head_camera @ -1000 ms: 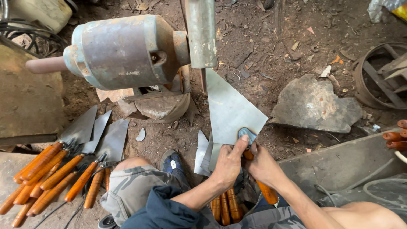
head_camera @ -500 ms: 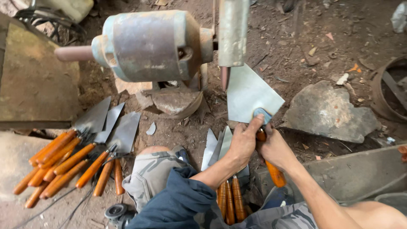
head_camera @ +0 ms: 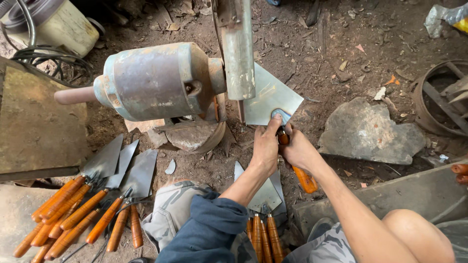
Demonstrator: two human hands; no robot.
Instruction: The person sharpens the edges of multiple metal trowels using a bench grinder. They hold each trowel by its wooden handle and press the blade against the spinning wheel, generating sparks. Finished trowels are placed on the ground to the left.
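Note:
A triangular steel trowel blade (head_camera: 267, 100) with an orange wooden handle (head_camera: 303, 179) is pressed against the guarded wheel (head_camera: 238, 53) of a grey bench grinder motor (head_camera: 153, 80). My left hand (head_camera: 265, 146) grips the trowel's neck just behind the blade, thumb on the metal. My right hand (head_camera: 297, 148) wraps around the top of the handle, right beside the left one. Both forearms reach up from the bottom of the head view.
Several finished trowels with orange handles (head_camera: 83, 214) lie at the lower left, and more (head_camera: 263, 219) between my knees. A flat stone (head_camera: 373, 134) lies at right, a rusty ring (head_camera: 441, 100) at far right, a cream canister (head_camera: 58, 27) with cables at top left.
The trowel and both hands have moved up so the blade meets the grinder wheel. The view has shifted, with the grinder now nearer the middle.

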